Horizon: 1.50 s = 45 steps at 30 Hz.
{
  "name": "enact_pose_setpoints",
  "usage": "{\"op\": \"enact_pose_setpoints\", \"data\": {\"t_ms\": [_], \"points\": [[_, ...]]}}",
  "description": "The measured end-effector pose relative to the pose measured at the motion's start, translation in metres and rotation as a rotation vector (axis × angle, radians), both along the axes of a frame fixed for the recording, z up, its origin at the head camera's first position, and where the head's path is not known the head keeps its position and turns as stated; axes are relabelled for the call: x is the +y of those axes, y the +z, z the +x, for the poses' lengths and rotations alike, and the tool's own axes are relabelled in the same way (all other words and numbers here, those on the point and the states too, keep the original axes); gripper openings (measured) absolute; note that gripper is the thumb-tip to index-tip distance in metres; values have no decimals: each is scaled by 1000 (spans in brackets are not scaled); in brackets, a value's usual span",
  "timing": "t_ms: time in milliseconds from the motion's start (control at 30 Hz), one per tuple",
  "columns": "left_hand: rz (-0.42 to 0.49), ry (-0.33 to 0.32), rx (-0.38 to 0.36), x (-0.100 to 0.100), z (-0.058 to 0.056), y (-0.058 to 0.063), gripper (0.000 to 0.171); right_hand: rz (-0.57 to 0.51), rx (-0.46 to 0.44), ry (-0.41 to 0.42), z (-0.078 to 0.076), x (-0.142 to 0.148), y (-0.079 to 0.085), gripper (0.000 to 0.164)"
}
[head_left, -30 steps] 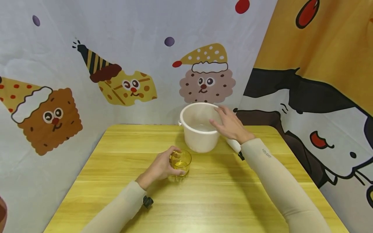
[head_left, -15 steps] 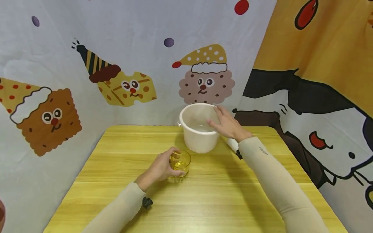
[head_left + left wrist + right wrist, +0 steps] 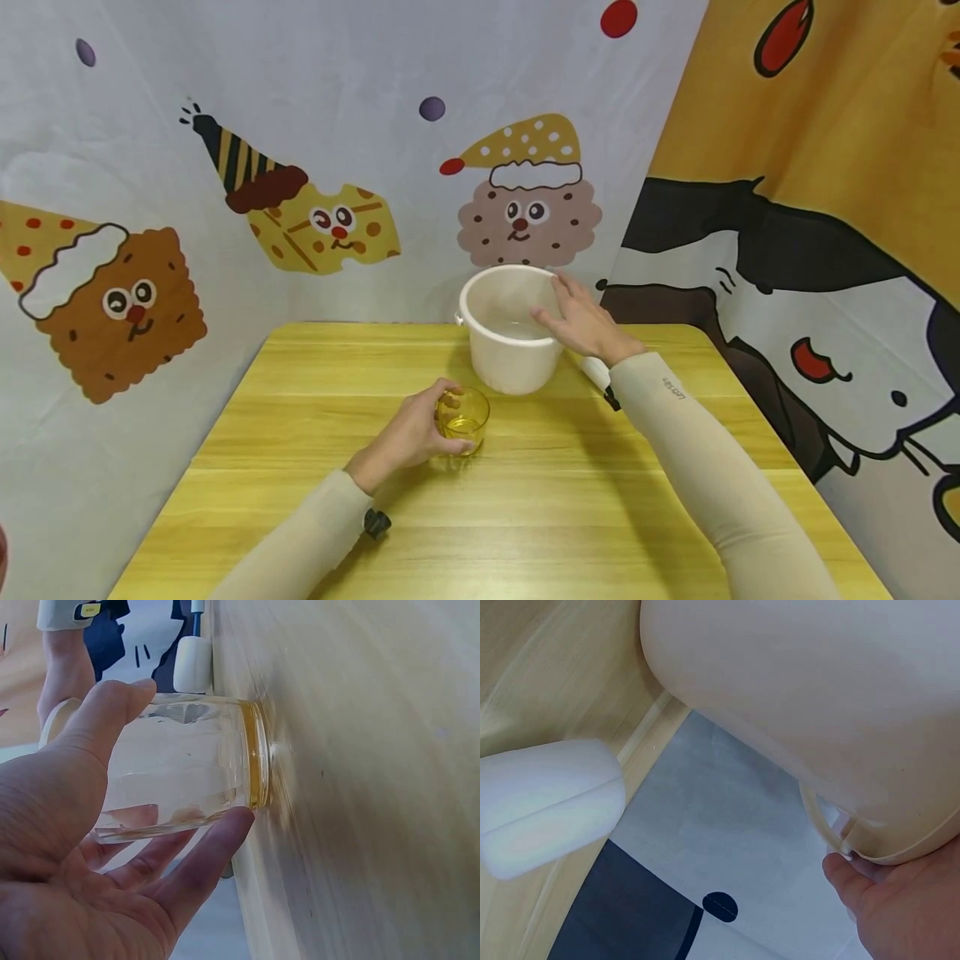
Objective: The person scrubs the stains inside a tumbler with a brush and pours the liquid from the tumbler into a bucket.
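My left hand (image 3: 408, 437) grips a clear yellow drinking glass (image 3: 472, 408), with the thumb on its near side and fingers round the far side. In the left wrist view, the glass (image 3: 180, 765) has its base at the wooden table (image 3: 360, 787). A white bucket (image 3: 513, 362) stands upright at the back of the table. Its right rim is held by my right hand (image 3: 588, 325), the thumb over the opening. In the right wrist view, a fingertip of the right hand (image 3: 915, 907) lies outside the rim, beside the bucket's handle joint.
A white cylindrical object with a black end (image 3: 597, 372) lies right of the bucket, partly covered by the right forearm. Behind the table's far edge hangs a cloth backdrop (image 3: 360, 75) with cartoon prints. Black wrist straps show at the sleeves.
The view has shifted very slightly. Both hands stay in place on the glass and the bucket.
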<state>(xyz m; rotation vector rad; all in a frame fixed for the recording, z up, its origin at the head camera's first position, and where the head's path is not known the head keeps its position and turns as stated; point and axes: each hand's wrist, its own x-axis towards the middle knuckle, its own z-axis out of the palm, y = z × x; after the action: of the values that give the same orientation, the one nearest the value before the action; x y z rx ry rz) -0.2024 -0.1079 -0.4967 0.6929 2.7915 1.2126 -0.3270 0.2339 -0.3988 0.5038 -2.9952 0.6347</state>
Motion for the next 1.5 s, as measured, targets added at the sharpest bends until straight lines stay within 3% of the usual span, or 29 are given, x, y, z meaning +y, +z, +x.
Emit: {"op": "enact_pose_setpoints", "data": {"t_ms": [433, 767, 933, 1367, 1500], "points": [[-11, 43, 24, 9, 3, 1, 85, -22, 25, 5, -1, -1, -2, 96], [-32, 49, 89, 14, 6, 2, 88, -24, 30, 9, -1, 1, -3, 94], [-15, 58, 67, 16, 6, 5, 91, -28, 29, 5, -1, 0, -4, 93], [16, 88, 85, 20, 7, 22, 87, -57, 49, 6, -2, 0, -7, 90], [21, 87, 137, 20, 6, 29, 87, -43, 53, 13, -2, 1, -8, 90]]}}
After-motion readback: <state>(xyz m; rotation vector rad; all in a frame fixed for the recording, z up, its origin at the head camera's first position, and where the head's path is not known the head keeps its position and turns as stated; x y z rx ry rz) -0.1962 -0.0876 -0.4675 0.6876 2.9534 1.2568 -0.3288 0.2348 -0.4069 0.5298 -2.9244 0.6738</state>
